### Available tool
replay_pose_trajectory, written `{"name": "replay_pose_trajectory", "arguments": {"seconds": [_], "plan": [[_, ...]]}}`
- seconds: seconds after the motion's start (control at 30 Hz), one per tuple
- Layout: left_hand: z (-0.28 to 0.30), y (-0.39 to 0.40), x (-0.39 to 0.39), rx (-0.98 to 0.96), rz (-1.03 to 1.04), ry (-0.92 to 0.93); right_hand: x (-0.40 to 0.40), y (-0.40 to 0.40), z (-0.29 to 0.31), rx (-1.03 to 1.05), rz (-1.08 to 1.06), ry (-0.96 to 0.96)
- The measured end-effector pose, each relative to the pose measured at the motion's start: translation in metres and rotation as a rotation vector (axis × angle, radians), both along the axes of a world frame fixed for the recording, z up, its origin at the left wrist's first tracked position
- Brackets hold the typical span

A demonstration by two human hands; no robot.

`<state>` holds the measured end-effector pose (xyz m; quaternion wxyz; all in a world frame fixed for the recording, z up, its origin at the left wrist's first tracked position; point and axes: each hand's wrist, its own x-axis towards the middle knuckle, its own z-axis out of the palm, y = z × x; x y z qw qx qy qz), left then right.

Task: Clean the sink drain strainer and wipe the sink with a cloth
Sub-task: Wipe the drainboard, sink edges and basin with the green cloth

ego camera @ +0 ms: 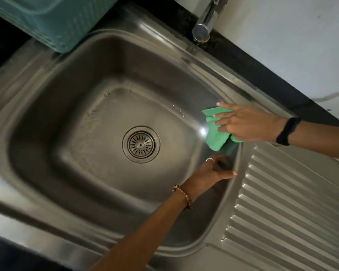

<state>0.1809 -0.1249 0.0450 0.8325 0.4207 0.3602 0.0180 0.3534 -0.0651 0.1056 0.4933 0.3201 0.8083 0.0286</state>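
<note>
Now my right hand [245, 124] presses the green cloth [216, 133] flat-fingered against the sink [82, 79] right wall; left hand [207, 173] open, empty. Strainer [141, 144] sits centred. Long overlapping strokes should serve best.

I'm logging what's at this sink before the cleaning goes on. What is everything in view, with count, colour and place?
sink: one, steel, centre; droplets on its floor
drain strainer: one, steel, seated in the basin floor
cloth: one, green, on the basin's right wall
drainboard: one, ribbed steel, right of the basin
tap: one, chrome, on the dark counter behind the basin
basket: one, teal, slatted plastic, top left
wall: white, top right
right hand: black wristband; straight fingers press the cloth
left hand: bead bracelet, ring; fingers open by the right wall, holds nothing
</note>
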Motion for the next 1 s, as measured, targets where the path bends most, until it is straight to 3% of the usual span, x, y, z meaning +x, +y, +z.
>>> {"name": "replay_pose_trajectory", "arguments": {"seconds": [0.2,0.33,0.43,0.53,0.63,0.77,0.9,1.0], "plan": [[-0.009,0.003,-0.001,-0.076,0.054,-0.026,-0.007,0.065,0.006,-0.049,0.294,0.006],[-0.013,0.01,0.0,-0.093,0.132,-0.022,-0.052,0.147,-0.015,0.099,0.486,0.098],[-0.015,0.012,0.002,-0.092,0.158,-0.018,-0.079,0.173,-0.034,0.23,0.451,0.15],[-0.015,0.02,-0.005,-0.029,0.22,0.021,-0.072,0.145,-0.04,0.296,0.314,0.19],[-0.019,0.034,-0.02,0.178,0.2,0.186,-0.048,0.094,-0.036,0.245,0.259,0.044],[-0.02,0.06,-0.059,0.568,-0.066,0.465,-0.022,0.04,-0.015,0.042,0.188,-0.154],[-0.013,0.097,-0.114,1.127,-0.278,0.777,-0.025,0.041,-0.01,-0.081,0.107,-0.203],[-0.005,0.128,-0.156,1.354,-0.24,0.982,-0.038,0.063,-0.014,-0.107,0.085,-0.205]]}}
